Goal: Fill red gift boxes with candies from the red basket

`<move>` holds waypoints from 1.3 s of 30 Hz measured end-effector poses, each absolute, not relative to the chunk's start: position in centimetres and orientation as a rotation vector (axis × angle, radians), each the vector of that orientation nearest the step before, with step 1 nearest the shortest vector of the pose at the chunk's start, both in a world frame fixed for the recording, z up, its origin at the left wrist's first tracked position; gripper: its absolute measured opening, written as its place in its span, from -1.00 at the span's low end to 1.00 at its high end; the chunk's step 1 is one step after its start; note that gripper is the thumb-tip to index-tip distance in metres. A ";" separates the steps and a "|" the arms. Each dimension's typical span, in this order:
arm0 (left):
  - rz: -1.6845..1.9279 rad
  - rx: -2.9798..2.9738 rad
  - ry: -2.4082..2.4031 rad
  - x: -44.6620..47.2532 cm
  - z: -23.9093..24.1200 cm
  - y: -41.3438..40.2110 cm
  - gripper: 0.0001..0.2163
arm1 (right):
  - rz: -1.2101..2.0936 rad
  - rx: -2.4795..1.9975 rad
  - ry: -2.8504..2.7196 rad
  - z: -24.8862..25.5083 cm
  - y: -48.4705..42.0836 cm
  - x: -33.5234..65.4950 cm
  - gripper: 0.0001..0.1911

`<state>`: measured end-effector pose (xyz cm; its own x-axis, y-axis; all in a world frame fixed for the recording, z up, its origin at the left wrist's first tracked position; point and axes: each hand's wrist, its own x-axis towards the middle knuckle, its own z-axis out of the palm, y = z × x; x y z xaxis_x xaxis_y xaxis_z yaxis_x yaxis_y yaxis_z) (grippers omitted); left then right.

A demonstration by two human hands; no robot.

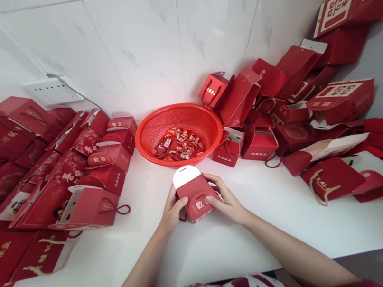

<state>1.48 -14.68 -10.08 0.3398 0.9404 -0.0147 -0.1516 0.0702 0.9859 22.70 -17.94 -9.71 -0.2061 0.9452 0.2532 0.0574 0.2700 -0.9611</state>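
Observation:
A small red gift box (196,191) with pale lettering is held between both hands over the front of the white table. Its top flap, white inside with a handle slot, stands up toward the basket. My left hand (173,211) grips the box's left side, thumb on the front. On the opposite side my right hand (226,200) holds it, with the thumb beside the lettering. A dark red cord shows near each hand. Just beyond the box is a red plastic basket (146,152) holding many small wrapped candies (179,144).
Red gift boxes (88,207) stand in packed rows at the left. More red boxes (259,143) are piled loosely at the right, some with flaps up. The white table (207,251) meets a tiled wall with a socket strip (52,91) and grey cable.

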 end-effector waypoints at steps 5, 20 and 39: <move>0.937 1.269 0.822 0.9 -9.8 -14.6 -0.50 | 1.224 -0.924 -1.457 -10.7 -18.2 22.0 -0.25; 0.705 2.468 1.124 0.8 -5.3 -18.4 -0.45 | 1.132 -1.000 -1.490 -10.2 -18.9 21.6 -0.35; 0.481 2.352 1.215 1.0 -4.7 -19.4 -0.35 | 1.242 -0.888 -1.494 -9.8 -19.3 21.4 -0.41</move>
